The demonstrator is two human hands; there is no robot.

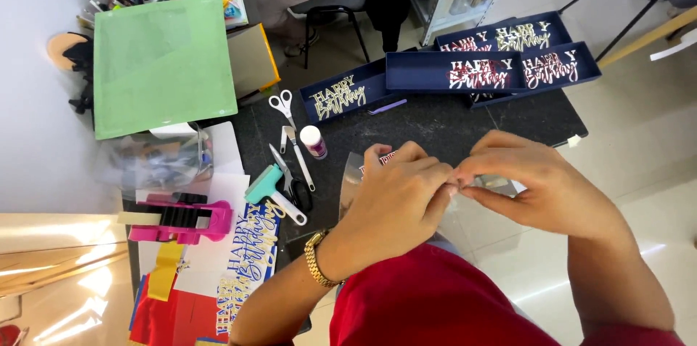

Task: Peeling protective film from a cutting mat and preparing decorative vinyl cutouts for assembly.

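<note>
Pinching clear sleeve (356, 172), fingers (443, 190) touching

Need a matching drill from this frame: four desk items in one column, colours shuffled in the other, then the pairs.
Items:
1 cutting mat
2 scissors
3 tape dispenser
4 long trays

Colours:
A pink
B dark blue
C green
D white handles

Pairs: 1-C, 2-D, 3-A, 4-B
</note>
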